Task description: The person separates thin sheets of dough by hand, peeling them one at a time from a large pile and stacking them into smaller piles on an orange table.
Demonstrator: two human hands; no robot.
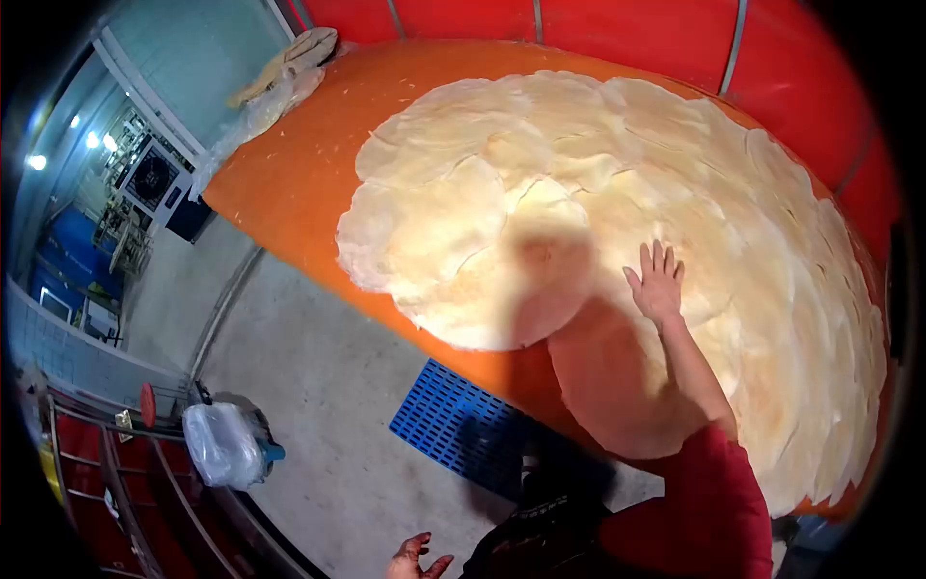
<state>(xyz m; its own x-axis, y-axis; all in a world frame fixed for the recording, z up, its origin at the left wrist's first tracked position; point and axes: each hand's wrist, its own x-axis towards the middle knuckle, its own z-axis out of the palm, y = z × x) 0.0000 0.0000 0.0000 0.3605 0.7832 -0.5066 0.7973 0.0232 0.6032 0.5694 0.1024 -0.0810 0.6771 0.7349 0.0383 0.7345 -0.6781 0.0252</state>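
Many thin round flatbreads (463, 227) lie overlapping across the orange table (289, 183). My right hand (659, 282) is flat on the flatbreads, palm down, with its fingers spread and nothing in it. Close below it, one flatbread (608, 376) lies in my shadow near the table's front edge. My left hand (417, 560) hangs low at the bottom of the view, away from the table. Its fingers are loosely bent and apart, and nothing shows in them; part of it is cut off by the frame.
Red panels (637, 39) stand behind the table. Plastic wrapping (265, 106) lies at the table's far left corner. A blue slatted mat (463, 415) is on the concrete floor (309, 376). A plastic-covered stool-like object (224, 444) and metal rails (106, 473) stand at lower left.
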